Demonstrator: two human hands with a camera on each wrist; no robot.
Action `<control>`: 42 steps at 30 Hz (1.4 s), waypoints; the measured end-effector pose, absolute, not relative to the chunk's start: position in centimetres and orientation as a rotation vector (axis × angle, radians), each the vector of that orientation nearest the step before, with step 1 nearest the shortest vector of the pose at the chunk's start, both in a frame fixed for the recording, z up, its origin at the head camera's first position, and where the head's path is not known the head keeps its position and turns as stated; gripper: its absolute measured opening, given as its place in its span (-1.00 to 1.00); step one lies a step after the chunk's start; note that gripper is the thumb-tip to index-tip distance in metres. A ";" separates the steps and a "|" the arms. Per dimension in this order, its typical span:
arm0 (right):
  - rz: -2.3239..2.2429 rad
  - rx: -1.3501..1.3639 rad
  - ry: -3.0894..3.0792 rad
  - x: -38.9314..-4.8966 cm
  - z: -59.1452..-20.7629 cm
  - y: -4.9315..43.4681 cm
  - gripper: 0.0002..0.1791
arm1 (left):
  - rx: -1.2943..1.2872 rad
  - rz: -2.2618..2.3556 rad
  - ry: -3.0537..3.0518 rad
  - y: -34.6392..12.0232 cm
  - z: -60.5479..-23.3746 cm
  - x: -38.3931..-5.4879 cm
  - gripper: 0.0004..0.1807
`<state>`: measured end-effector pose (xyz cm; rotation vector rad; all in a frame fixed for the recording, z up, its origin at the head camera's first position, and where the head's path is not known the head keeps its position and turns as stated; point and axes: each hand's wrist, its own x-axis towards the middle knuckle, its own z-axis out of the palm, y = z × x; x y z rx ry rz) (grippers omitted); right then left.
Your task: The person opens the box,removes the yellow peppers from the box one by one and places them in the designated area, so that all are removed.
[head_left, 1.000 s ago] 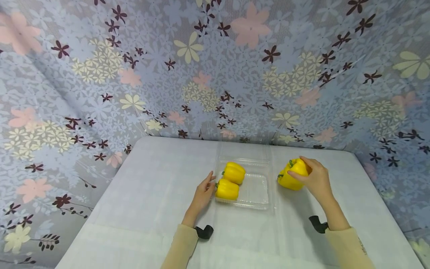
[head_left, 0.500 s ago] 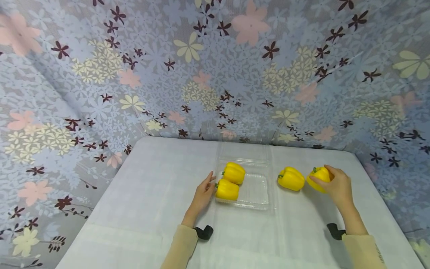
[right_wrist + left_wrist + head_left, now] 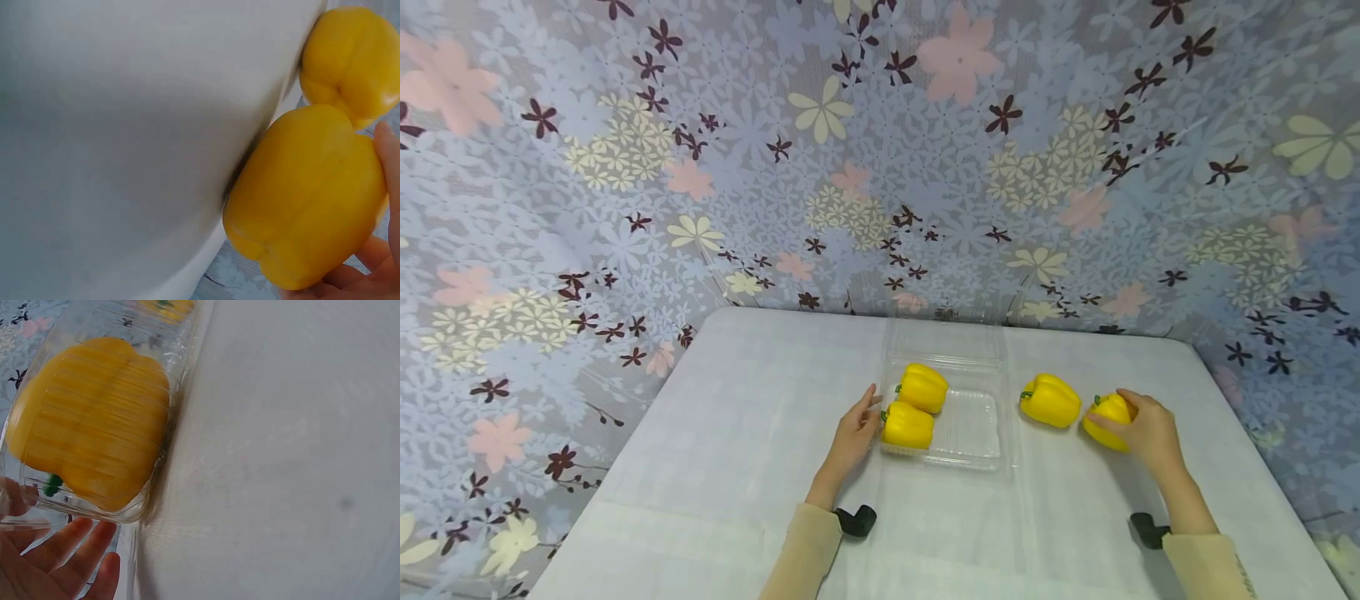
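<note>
A yellow bell pepper (image 3: 1107, 422) sits low at the right side of the table, its green stem to the upper left. My right hand (image 3: 1152, 429) grips it; the right wrist view shows thumb and fingers round the pepper's side (image 3: 306, 194). A second yellow bell pepper (image 3: 1051, 401) lies just left of it. In the middle, an opened clear plastic container (image 3: 973, 425) bears two more yellow bell peppers (image 3: 907, 426) in its left half. At its left wall my left hand (image 3: 853, 431) rests with extended fingers touching the plastic.
The container's clear lid (image 3: 943, 340) is folded back toward the far table edge. A white cloth covers the table (image 3: 752, 408). Behind it hangs a floral curtain (image 3: 850, 167).
My right hand carries its bell pepper rightward, away from the other loose one, and lowers it to the table. The left hand and the container stay in place.
</note>
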<state>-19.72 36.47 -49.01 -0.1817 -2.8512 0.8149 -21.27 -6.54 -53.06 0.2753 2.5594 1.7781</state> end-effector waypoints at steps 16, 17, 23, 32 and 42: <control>0.840 -0.146 -2.858 -20.2 -49.8 36.1 -0.12 | 0.274 1.772 2.566 -6.7 -52.9 -21.5 -0.43; 0.831 -0.144 -2.854 -20.1 -49.7 36.0 -0.12 | 0.270 1.772 2.564 -6.7 -52.9 -21.5 -0.43; 0.804 -0.066 -2.753 -20.0 -47.7 33.6 -0.23 | 0.275 1.773 2.563 -6.7 -52.8 -21.5 -0.44; 0.945 0.232 -2.778 -19.6 -44.9 25.2 -0.35 | 0.269 1.766 2.563 -6.7 -52.7 -21.7 -0.44; 1.121 0.539 -2.837 -18.3 -47.4 15.8 -0.39 | 0.299 1.744 2.570 -6.8 -52.9 -21.8 -0.44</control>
